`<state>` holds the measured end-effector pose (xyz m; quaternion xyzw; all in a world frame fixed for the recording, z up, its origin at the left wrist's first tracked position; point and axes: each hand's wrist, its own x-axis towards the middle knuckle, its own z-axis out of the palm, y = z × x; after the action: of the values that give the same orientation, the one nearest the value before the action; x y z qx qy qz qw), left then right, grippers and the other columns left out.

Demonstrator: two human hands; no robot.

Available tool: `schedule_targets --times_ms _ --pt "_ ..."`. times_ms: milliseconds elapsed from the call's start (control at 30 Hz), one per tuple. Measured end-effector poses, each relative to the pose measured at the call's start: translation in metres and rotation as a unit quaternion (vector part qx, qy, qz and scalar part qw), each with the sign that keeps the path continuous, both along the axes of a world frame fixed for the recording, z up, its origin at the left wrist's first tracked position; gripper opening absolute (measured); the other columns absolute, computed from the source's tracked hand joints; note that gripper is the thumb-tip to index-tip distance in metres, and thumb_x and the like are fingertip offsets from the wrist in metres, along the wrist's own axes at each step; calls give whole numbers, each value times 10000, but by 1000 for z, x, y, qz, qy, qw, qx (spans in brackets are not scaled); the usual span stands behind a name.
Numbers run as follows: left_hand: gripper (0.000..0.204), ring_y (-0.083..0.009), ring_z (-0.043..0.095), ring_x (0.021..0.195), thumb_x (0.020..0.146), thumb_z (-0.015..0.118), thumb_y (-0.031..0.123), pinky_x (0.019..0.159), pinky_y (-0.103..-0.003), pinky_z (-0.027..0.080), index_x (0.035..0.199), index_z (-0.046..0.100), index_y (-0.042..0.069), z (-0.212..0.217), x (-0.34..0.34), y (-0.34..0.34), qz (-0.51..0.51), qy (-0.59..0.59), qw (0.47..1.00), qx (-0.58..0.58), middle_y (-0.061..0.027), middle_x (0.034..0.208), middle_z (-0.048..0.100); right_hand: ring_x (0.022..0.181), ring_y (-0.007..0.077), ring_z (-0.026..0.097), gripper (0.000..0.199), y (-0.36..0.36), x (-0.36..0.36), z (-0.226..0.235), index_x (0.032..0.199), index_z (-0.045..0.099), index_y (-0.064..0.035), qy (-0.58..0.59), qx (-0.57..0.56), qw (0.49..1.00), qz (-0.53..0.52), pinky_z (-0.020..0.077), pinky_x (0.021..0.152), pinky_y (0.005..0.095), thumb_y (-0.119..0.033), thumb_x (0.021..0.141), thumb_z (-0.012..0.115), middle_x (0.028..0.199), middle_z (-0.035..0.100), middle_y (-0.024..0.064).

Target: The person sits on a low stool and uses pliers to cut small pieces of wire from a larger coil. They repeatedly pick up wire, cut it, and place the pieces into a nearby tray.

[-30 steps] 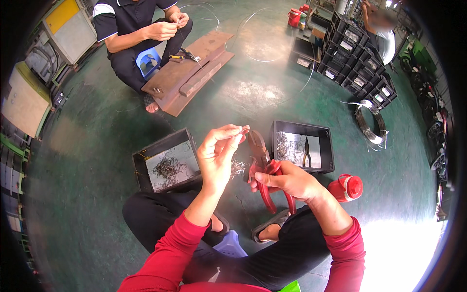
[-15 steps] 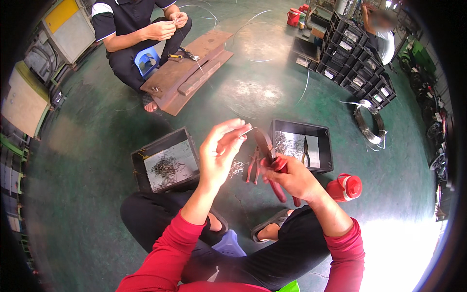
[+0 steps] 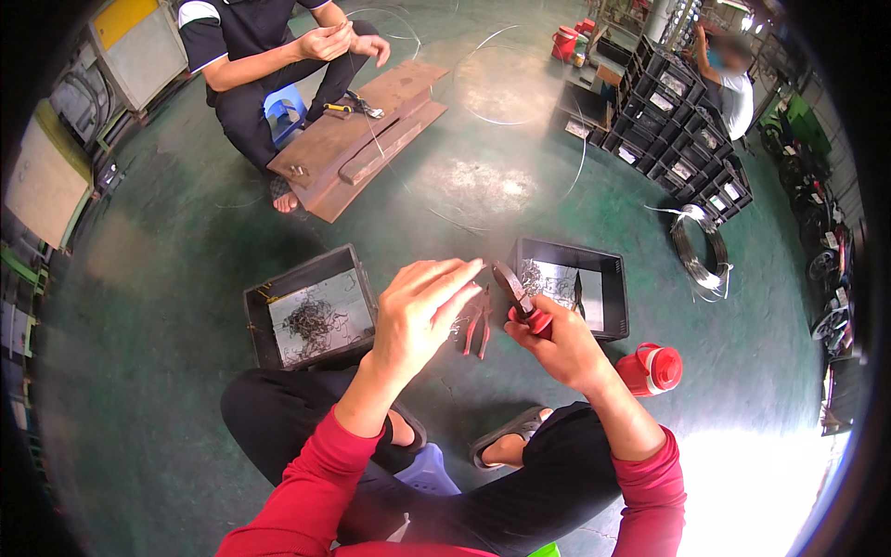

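I see the right hand (image 3: 566, 347) wrapped round pliers (image 3: 520, 301); the left hand (image 3: 414, 312) is half-curled nearby. Its hold, I can't tell.

Red-handled, dark-headed metal pliers (image 3: 527, 314); black, pale-bottomed rectangular plastic crate (image 3: 262, 336); plain red cloth sleeve (image 3: 311, 478); red cylindrical jug (image 3: 648, 370); dark green floor (image 3: 176, 316) mottled with pale patches

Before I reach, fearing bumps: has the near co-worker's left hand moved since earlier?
Yes: their left hand moved right in view, nearer the brown beam.
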<state>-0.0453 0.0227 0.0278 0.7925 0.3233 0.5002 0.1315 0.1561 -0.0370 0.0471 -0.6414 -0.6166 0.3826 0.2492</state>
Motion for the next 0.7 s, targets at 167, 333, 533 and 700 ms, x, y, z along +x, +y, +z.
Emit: schedule_targets --times_ms 167,333,533,700 --pt "190 -192 680 775 908 609 118 744 -302 530 1012 679 -25 -14 2 -1 -29 -191 942 -275 -115 900 699 736 105 568 260 -1 -6 15 1068 599 -21 95 -125 987 25 471 714 313 -212 898 644 773 637 47" --pt "283 -217 679 778 923 604 221 757 -339 546 1014 673 -38 -17 -3 5 -131 -325 814 -463 -137 935 689 822 121 591 321 0 -4 4 1096 608 -21 91 -122 988 33 464 791 289 -255 883 659 867 664 64" --pt "237 -226 683 810 928 593 152 746 -329 557 1052 664 -37 -24 2 7 -162 -345 829 -410 -150 992 679 831 153 608 369 -1 -2 -5 1103 612 -19 111 -104 988 31 464 804 294 -293 864 674 877 670 89" --pt "205 -217 682 885 912 597 63 773 -305 550 1085 658 -27 -22 7 2 -117 -269 906 -306 -139 996 686 830 174 623 373 0 -1 -2 1092 609 -15 84 -127 988 29 468 798 300 -292 854 683 887 675 109"
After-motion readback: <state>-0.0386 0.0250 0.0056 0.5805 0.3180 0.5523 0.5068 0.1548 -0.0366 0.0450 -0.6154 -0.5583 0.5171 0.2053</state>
